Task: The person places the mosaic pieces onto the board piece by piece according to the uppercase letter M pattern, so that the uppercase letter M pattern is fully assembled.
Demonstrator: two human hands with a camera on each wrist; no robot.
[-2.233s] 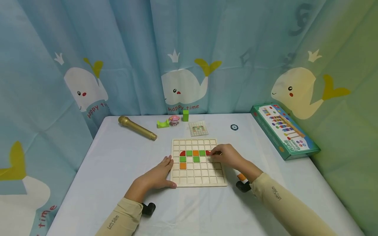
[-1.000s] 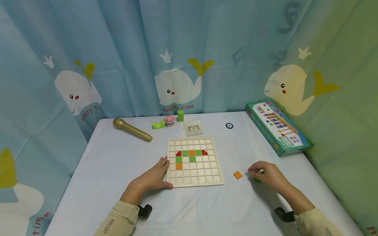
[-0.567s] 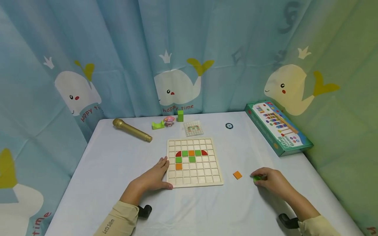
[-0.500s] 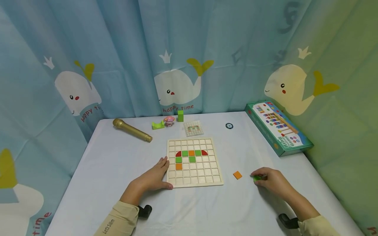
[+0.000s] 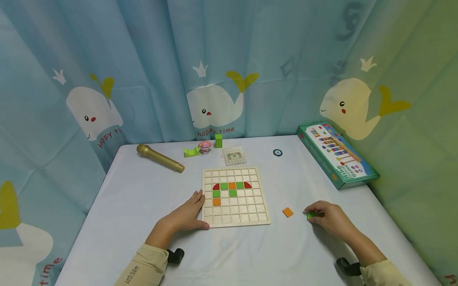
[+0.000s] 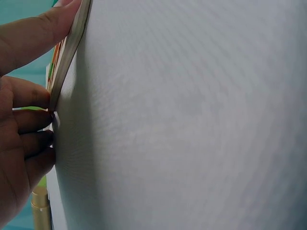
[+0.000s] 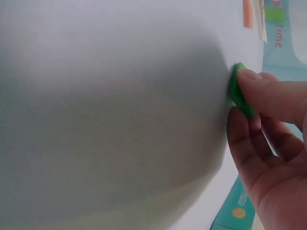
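My left hand (image 5: pixel 186 213) rests against the left side of a pale wooden grid board (image 5: pixel 236 219), its thumb at the near left corner and its fingers along the edge. Red, green and orange pieces sit in several of the board's squares, with a red quarter-round piece (image 5: pixel 247 185) at the right end of the top coloured row. Off to the right of the board, my right hand (image 5: pixel 332 218) pinches a green tile (image 7: pixel 236 88) between thumb and fingers, low over the white cloth. A loose orange tile (image 5: pixel 288 212) lies between that hand and the board.
Behind the board lies a small pattern card (image 5: pixel 234 155). A gold microphone (image 5: pixel 160 157), a green curved block (image 5: pixel 191 151), a pink figurine (image 5: pixel 205 147) and a green upright block (image 5: pixel 218 140) stand farther back. A round disc (image 5: pixel 277 152) and a game box (image 5: pixel 338 155) are at right.
My right hand has left the red piece on the board and moved right past the orange tile, where it has taken hold of the green tile. My left hand stays at the board's edge.
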